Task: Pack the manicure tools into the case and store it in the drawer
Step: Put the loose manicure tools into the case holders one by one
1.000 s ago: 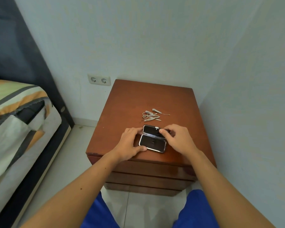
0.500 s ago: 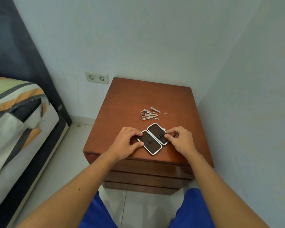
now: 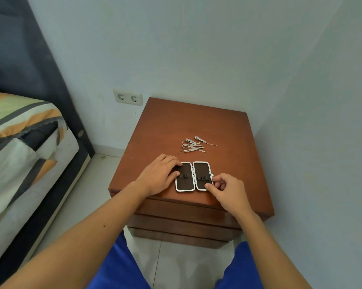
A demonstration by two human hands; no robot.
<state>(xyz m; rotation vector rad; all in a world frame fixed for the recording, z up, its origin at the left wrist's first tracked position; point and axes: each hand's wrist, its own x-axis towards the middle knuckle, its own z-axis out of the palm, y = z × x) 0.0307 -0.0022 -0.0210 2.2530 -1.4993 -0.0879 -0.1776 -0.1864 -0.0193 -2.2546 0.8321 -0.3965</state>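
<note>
While the bed [image 3: 25, 138] is lying far off at the left edge and a double wall socket [image 3: 128, 98] is sitting on the wall behind, the wooden counter [image 3: 196, 122] is carrying everything the task needs. The left hand [image 3: 158, 177] is resting flat on the counter with its fingers loosely spread, gripping nothing, its fingertips pressing on the left edge of the left half of the manicure case [image 3: 193, 176]. The case is lying fully open near the front edge of the counter, both dark-lined halves facing up inside silver rims, the elastic loops across each half sitting empty. The right hand [image 3: 226, 189] is curling at the case's right rim, thumb and forefinger pinching lightly at the edge just below the small clasp; it is touching rather than lifting. Farther back, a little apart from the case, the manicure tools [image 3: 194, 145] are lying in a loose pile: clippers, small scissors, thin files and a slender pick trailing to the right. They are looking light, stiff and slick, probably best pinched mid-shaft and slid under the loops one by one, the case staying pinned flat. The drawer [image 3: 186, 211] fronts below are showing closed.
</note>
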